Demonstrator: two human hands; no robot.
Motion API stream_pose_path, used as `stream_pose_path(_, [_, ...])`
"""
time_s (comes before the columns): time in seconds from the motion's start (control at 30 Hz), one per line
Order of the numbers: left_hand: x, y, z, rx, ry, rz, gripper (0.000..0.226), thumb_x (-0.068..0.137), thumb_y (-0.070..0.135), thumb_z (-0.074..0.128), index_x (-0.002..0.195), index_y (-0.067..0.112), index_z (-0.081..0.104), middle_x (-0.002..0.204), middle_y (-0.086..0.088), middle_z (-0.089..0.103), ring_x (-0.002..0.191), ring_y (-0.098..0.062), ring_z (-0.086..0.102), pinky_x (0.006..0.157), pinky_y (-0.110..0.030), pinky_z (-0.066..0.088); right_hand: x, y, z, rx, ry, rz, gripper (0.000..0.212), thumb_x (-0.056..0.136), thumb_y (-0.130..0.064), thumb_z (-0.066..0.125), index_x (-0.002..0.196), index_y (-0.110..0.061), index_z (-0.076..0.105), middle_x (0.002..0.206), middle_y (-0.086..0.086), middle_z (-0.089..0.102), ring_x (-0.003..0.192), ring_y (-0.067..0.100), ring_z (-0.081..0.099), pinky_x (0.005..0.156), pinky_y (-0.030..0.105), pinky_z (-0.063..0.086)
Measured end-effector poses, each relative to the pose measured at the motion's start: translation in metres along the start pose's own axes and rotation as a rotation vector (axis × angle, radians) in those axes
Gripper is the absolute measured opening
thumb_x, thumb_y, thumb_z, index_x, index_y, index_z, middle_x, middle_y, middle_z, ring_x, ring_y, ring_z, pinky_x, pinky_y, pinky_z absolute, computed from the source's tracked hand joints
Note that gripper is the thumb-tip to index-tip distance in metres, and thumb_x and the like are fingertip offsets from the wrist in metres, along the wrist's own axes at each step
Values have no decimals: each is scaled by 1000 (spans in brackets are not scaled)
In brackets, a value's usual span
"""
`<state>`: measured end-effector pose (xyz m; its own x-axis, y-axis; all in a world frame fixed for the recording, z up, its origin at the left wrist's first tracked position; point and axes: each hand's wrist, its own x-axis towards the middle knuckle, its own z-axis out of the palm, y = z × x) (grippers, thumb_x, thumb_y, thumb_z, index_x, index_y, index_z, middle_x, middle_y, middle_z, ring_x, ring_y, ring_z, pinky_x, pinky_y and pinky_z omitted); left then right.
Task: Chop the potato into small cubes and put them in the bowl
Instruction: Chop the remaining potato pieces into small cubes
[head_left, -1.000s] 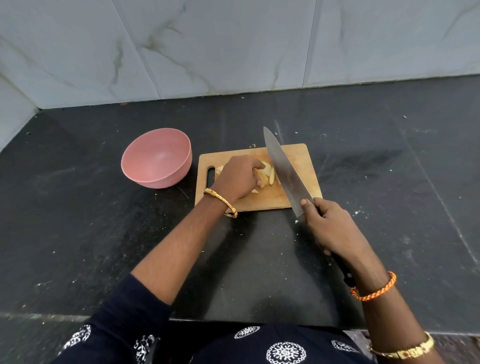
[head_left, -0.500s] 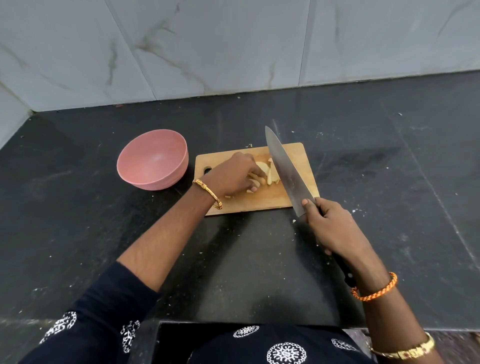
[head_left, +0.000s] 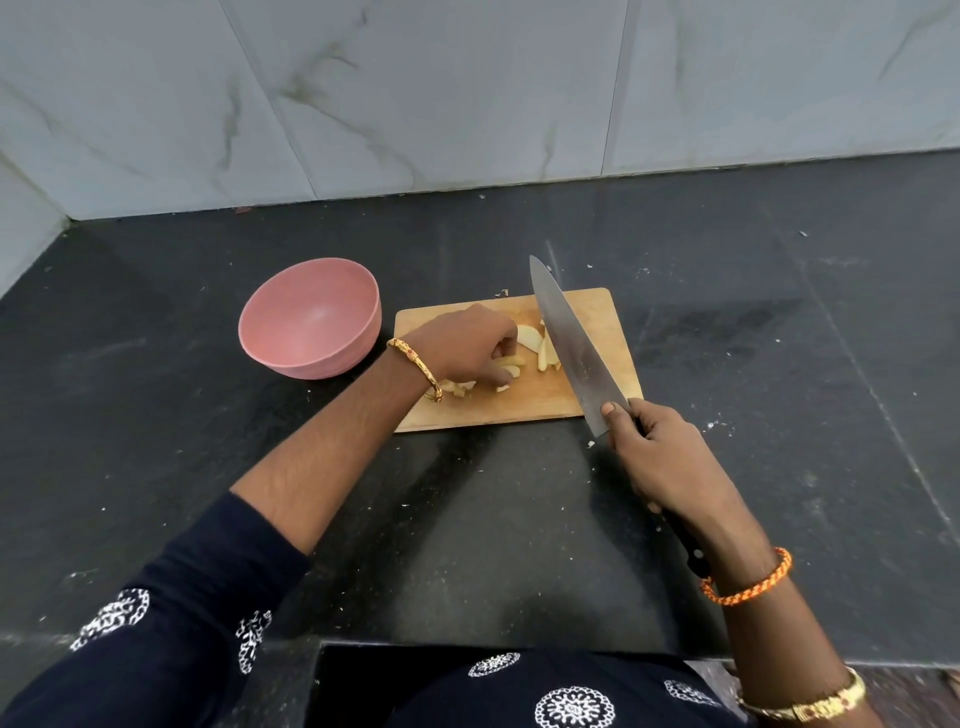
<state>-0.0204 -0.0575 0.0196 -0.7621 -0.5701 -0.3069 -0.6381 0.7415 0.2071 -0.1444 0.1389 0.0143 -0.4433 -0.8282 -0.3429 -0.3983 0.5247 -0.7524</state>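
While the right hand (head_left: 670, 462) grips the knife (head_left: 571, 348) over the cutting board (head_left: 524, 405), the left hand (head_left: 462, 345) curls on potato pieces (head_left: 530, 338). The pink bowl (head_left: 311, 317) sits just beside the board.

Left hand (head_left: 467, 345) with curled fingers (head_left: 506, 345) on potato slices (head_left: 524, 348), wooden cutting board (head_left: 597, 312), right hand (head_left: 670, 462) gripping knife (head_left: 569, 343), pink bowl (head_left: 311, 317) beside board, dark counter (head_left: 779, 322)

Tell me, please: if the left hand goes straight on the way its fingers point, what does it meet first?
Probably the potato pieces just past the left hand, then the knife blade; depth is unclear.
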Motion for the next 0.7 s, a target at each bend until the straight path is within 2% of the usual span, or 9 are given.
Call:
stream_pose_path(0.07, [1, 2, -2, -5, -39, -2, 25, 81, 28, 67, 99, 13, 60, 91, 0, 56, 82, -15, 52, 73, -29, 47, 0, 1, 1, 1, 8, -5, 39, 100, -39, 39, 68, -19, 48, 61, 3, 53, 35, 13, 43, 36, 21, 38])
stream_pose_path(0.17, [2, 4, -3, -31, -57, 1, 22, 82, 23, 65, 101, 11, 63, 93, -3, 60, 82, -17, 54, 75, -31, 48, 0, 2, 2, 3, -1, -5, 38, 100, -39, 39, 74, -15, 52, 65, 5, 55, 41, 13, 45, 38, 22, 39])
stream_pose_path(0.33, [-1, 5, 3, 107, 300, -8, 16, 86, 21, 60, 98, 14, 66, 97, -2, 62, 84, -16, 56, 70, -28, 47, 0, 2, 0, 6, 4, -3, 35, 100, -39, 40, 77, -18, 55, 63, 4, 55, 34, 8, 43, 36, 19, 37])
stream_pose_path(0.4, [-2, 8, 11, 126, 359, -20, 20, 87, 26, 60, 99, 13, 69, 96, -2, 64, 86, -18, 59, 72, -32, 51, 0, 1, -1, 2, 0, -8, 34, 100, -39, 40, 78, -19, 55, 63, 3, 55, 34, 7, 43, 35, 19, 37])
stream_pose_path(0.57, [-5, 6, 21, 133, 289, -44, 22, 88, 26, 59, 101, 12, 70, 95, -5, 64, 85, -22, 60, 74, -38, 54, 1, 0, 0, 4, -38, 5, 33, 101, -40, 40, 92, -16, 60, 75, 7, 61, 46, 12, 48, 42, 23, 41])
stream_pose_path(0.7, [-8, 5, 22, 98, 298, -50, 22, 92, 17, 49, 98, 9, 69, 95, -5, 62, 83, -22, 59, 72, -39, 53, 2, -2, 1, -3, -42, 11, 33, 100, -39, 40, 86, -16, 58, 74, 7, 60, 45, 13, 48, 39, 21, 40])
